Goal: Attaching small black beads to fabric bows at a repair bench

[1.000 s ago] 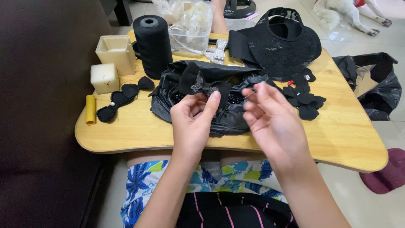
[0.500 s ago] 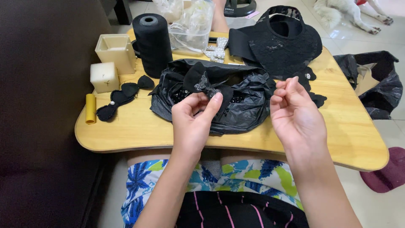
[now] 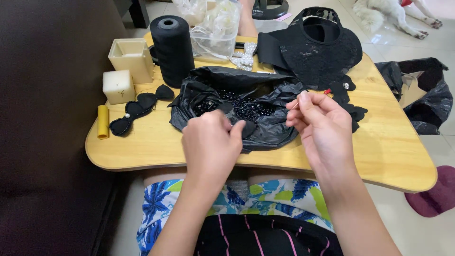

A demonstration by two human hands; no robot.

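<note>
Your left hand (image 3: 211, 144) pinches a small black fabric piece (image 3: 247, 127) over the black bag of beads (image 3: 237, 106) on the table (image 3: 379, 142). Your right hand (image 3: 322, 125) pinches a thin needle (image 3: 295, 105), fingers pressed together.

the left hand (image 3: 212, 144) has turned over, its back now to the camera and its fingers closed on a small black fabric piece (image 3: 247, 127). the right hand (image 3: 322, 125) has drawn away to the right and pinches a thin needle (image 3: 295, 105). the black plastic bag (image 3: 237, 111) now lies open, with black beads (image 3: 239, 103) in view inside.
</note>
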